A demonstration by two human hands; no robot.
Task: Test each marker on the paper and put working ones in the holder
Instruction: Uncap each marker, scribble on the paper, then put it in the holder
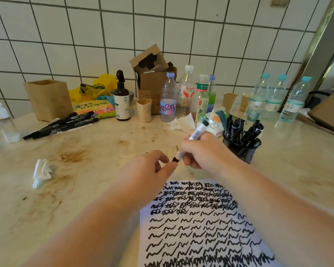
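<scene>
Just beyond the far edge of the paper (202, 224), the right hand (202, 151) is wrapped around a white-barrelled marker (198, 132), fingers curled over its middle so most of the barrel is hidden; only the dark far end sticks up past the knuckles and a short stretch shows near the lower end. The left hand (150, 168) meets that lower end, fingertips pinching a small dark piece there, though whether that is a cap or the bare tip is hard to tell behind the fingers. The paper itself is covered in rows of black squiggles, and its near edge is cut off at the bottom of the view. Right of the paper's far edge and behind the right wrist stands the black mesh holder (242, 147) with several dark markers upright in it, its base partly hidden by the forearm. Far to the left of the paper, a loose pile of black markers (62, 123) lies on the counter (96, 147) before a wooden box (49, 99). A crumpled tissue (41, 171) sits left of the paper.
</scene>
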